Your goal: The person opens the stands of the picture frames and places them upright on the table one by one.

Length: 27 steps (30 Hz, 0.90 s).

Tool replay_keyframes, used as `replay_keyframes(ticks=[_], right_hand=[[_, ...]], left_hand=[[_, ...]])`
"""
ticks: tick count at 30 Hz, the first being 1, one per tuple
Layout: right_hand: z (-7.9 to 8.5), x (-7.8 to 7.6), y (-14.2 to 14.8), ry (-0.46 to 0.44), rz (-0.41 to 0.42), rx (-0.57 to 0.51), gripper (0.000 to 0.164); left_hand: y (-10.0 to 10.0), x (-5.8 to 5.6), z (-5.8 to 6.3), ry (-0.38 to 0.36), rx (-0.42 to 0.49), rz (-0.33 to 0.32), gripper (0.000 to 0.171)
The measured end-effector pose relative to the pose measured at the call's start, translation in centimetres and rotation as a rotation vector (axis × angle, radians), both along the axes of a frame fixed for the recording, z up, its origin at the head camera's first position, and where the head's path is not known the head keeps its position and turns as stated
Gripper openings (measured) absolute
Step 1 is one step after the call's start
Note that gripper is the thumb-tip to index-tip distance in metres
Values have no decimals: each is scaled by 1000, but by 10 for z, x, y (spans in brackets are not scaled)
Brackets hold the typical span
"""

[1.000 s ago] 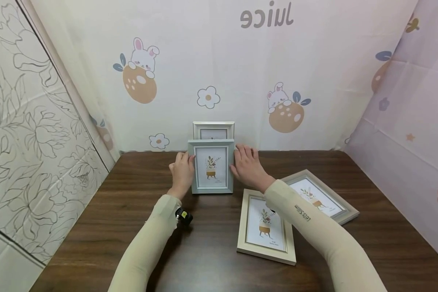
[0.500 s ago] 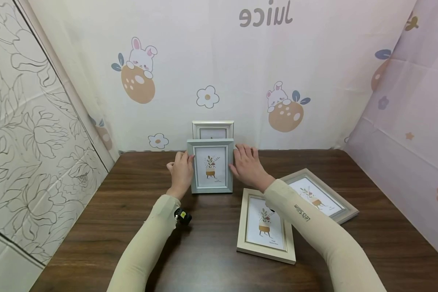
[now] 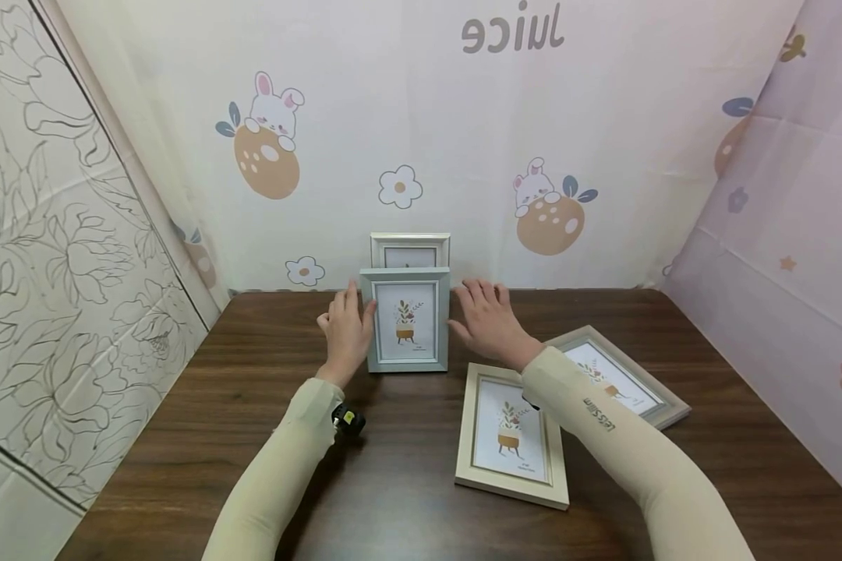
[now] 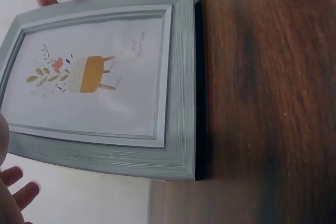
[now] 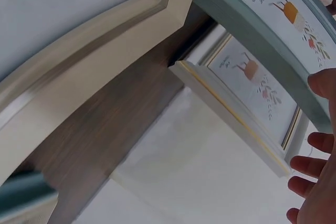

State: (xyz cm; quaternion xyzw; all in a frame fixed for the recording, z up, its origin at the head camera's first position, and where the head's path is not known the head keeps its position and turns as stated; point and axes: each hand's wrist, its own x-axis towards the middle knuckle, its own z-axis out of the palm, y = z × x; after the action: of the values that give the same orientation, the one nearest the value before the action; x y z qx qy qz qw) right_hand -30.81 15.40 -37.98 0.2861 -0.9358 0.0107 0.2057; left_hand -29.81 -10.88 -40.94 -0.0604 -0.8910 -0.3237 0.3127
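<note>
A pale green-grey rectangular picture frame [image 3: 405, 321] with a potted-plant print stands upright on the dark brown wood-grain table [image 3: 252, 382], near the back edge and just left of that edge's middle. Behind it, closer to the back edge, stands a white rectangular picture frame with a thin gold line [image 3: 410, 248], its upper part showing above the green-grey one. The left hand [image 3: 345, 331] is at the green-grey frame's left side, fingers extended and thumb over the border; whether the thumb touches cannot be told. The right hand [image 3: 493, 321] is spread just beside the right side, pinching nothing, its thumb close to the border; contact there is unclear too. A cream rectangular picture frame [image 3: 466, 421] lies flat between the green-grey frame and the table's front edge, and a grey-beige rectangular picture frame [image 3: 663, 417] lies flat toward the right edge, both partly covered by the right sleeve [image 3: 603, 413].
</note>
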Motion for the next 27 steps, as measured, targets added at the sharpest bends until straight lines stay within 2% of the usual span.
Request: replay_keyframes(ticks=[4, 8, 21, 24, 27], right_hand=[[1, 7, 14, -48, -4, 31, 61], [0, 17, 27, -135, 8, 118, 63], [-25, 35, 51, -300, 39, 324, 61], [-29, 37, 56, -285, 54, 357, 58], [-33, 38, 60, -237, 88, 367, 48]], left_hand=[[1, 5, 1, 23, -10, -10, 76], [4, 12, 3, 42, -34, -14, 84], [18, 39, -12, -46, -177, -72, 89], [21, 44, -13, -59, -197, -94, 88], [25, 48, -15, -50, -228, -112, 88]])
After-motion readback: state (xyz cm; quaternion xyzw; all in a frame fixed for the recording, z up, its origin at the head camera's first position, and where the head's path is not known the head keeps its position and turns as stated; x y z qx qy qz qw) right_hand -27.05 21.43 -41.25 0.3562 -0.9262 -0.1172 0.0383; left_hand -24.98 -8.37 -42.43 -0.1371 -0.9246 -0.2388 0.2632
